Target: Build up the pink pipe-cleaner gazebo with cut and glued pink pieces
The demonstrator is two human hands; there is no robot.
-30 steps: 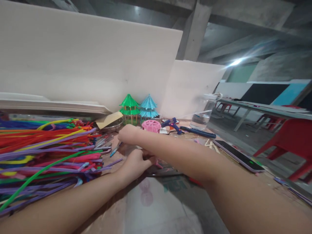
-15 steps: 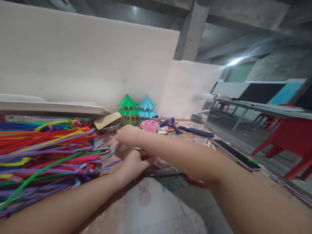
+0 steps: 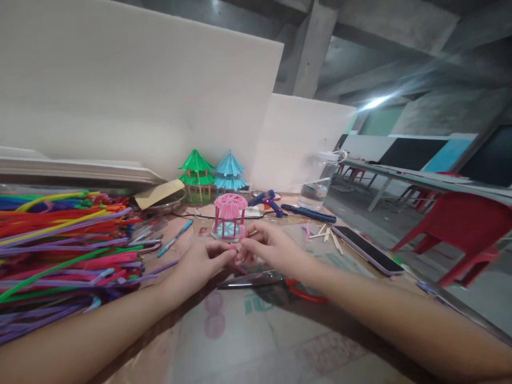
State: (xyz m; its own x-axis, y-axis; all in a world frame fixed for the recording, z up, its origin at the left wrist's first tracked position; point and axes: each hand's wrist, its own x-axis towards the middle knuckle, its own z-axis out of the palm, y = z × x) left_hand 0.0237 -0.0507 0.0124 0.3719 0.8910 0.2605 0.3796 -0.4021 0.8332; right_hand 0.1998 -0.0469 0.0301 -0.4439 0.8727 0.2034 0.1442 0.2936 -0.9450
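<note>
Two hands meet in front of us over the counter (image 3: 256, 341). Our left hand (image 3: 200, 264) and right hand (image 3: 270, 248) each pinch with the fingertips a short pink stem (image 3: 239, 256); both grips are nearly closed on it. The stem is small and partly hidden by the fingers, but its long axis seems to run from upper right, near the right thumb, down to lower left, where a pink end (image 3: 240, 269) points toward the scissors (image 3: 264, 280). The scissors lie flat just under the hands, blades to the left, red handles to the right. Just behind the hands stands a pink pavilion (image 3: 229, 216), upright. Farther back stand a green pavilion (image 3: 195, 176) and a blue one (image 3: 229, 172), side by side. On the left lies a big heap of stems (image 3: 60, 245), their long axes mostly left to right.
</note>
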